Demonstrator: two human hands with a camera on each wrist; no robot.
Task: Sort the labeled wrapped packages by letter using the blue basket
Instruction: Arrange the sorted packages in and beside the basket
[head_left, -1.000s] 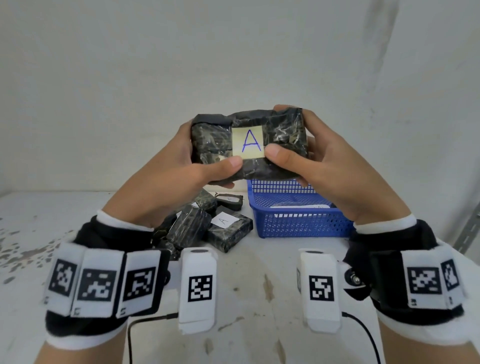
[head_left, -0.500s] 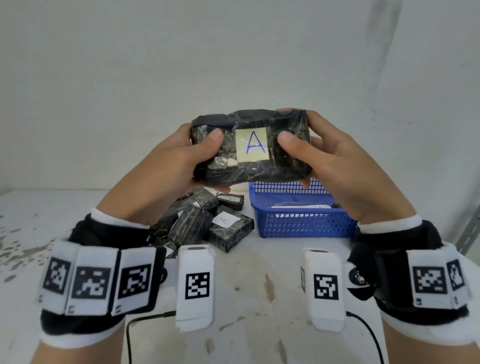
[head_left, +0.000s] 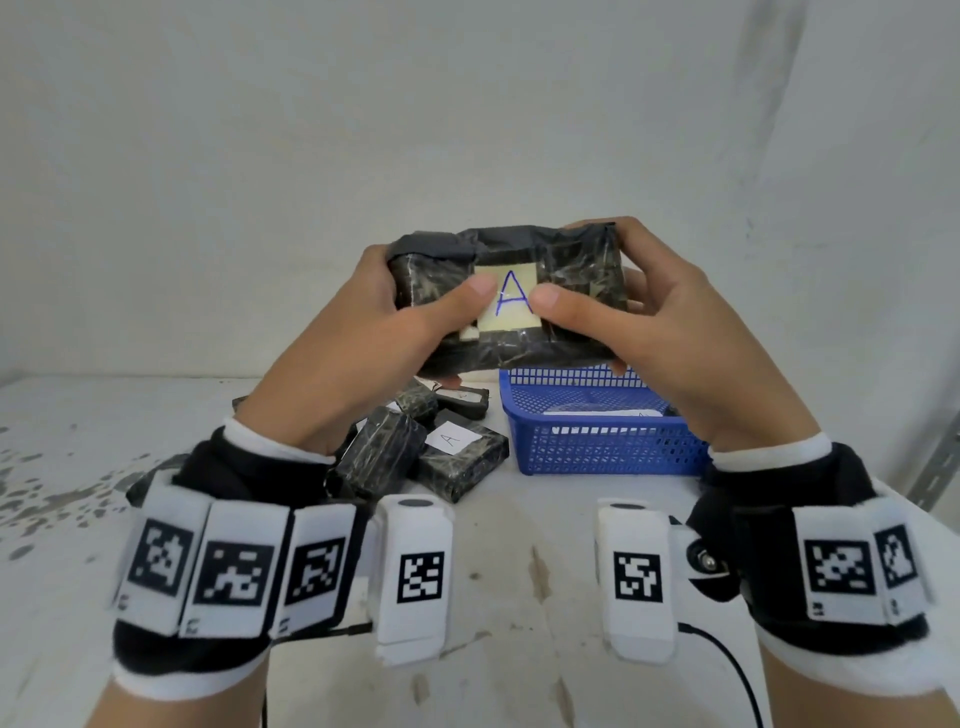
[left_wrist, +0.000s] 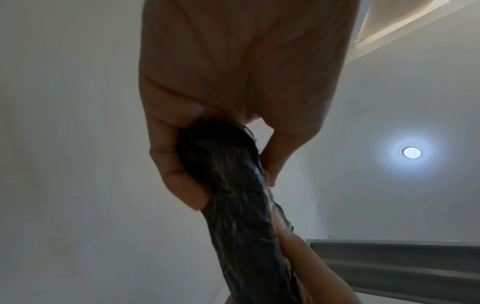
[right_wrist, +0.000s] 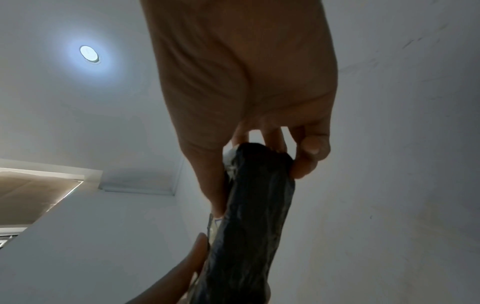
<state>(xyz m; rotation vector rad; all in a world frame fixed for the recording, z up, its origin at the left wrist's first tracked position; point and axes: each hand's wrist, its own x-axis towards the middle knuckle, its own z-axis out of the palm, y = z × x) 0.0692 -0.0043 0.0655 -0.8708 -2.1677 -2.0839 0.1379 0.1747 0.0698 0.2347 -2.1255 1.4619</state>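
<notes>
Both hands hold up a black wrapped package whose yellow label bears a blue letter A. My left hand grips its left end, thumb pressed beside the label. My right hand grips the right end, thumb on the label's right edge. The package hangs in the air above the blue basket, which stands on the table at the right. In the wrist views the package appears edge-on between fingers and thumb of the left hand and the right hand.
A heap of black wrapped packages lies on the white table left of the basket; one shows a white label marked A. Something white-labelled lies inside the basket. A plain wall stands behind. A metal rail is at the right edge.
Both thumbs have slid inward over the package front toward the label. The package stays held up at about the same height above the basket.
</notes>
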